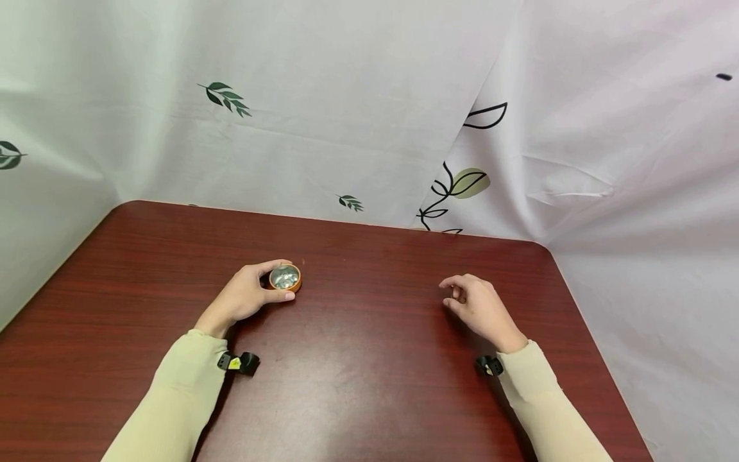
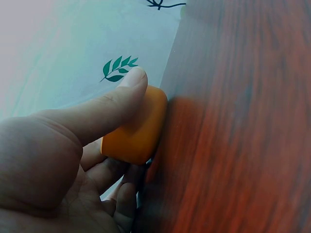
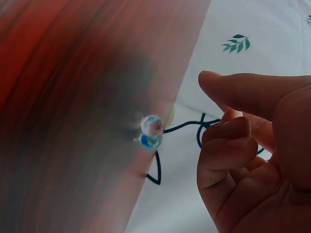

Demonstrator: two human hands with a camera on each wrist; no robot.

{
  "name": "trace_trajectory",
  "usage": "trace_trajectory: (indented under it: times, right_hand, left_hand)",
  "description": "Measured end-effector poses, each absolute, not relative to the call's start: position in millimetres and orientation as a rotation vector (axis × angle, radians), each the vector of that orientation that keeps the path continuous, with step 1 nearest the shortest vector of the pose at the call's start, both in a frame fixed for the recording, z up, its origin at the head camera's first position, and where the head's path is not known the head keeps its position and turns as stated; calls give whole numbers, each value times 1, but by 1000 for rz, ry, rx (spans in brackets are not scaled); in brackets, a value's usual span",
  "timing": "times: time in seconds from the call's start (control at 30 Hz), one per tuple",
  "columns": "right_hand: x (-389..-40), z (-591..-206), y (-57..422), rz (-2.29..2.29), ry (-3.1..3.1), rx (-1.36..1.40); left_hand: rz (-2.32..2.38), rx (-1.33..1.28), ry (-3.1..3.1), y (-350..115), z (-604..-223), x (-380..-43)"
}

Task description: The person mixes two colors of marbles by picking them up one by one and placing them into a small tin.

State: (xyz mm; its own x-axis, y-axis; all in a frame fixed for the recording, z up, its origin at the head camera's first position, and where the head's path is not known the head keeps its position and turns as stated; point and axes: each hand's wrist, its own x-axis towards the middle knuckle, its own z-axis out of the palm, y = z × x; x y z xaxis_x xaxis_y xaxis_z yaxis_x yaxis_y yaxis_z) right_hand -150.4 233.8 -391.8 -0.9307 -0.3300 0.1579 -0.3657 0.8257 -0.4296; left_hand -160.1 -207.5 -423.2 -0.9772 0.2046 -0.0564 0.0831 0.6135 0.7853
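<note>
My left hand [image 1: 247, 292] grips a small round orange cup [image 1: 294, 287] on the table, thumb on the near side and fingers round the far side. Shiny, glassy contents [image 1: 285, 277] show inside it. In the left wrist view the thumb presses along the orange wall [image 2: 138, 128], and the base sits right at the tabletop. Farther right, my right hand [image 1: 478, 310] hovers low over the table, loosely curled, with nothing between thumb and fingertips. A clear glass marble with blue in it [image 3: 150, 132] shows just past those fingers in the right wrist view.
The dark red wood-grain table [image 1: 358, 359] reaches back to a pale curtain [image 1: 323, 115] printed with leaves, which also hangs along both sides. Each sleeve has a small black wrist camera, one on the left [image 1: 239, 363] and one on the right [image 1: 489, 366].
</note>
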Motion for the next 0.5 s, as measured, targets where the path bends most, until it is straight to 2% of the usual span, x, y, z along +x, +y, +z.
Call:
trace_trajectory:
  times: [0.5]
  right_hand:
    - [-156, -400, 251, 658, -2947, 607]
  left_hand:
    - [1304, 251, 2699, -206, -422, -159]
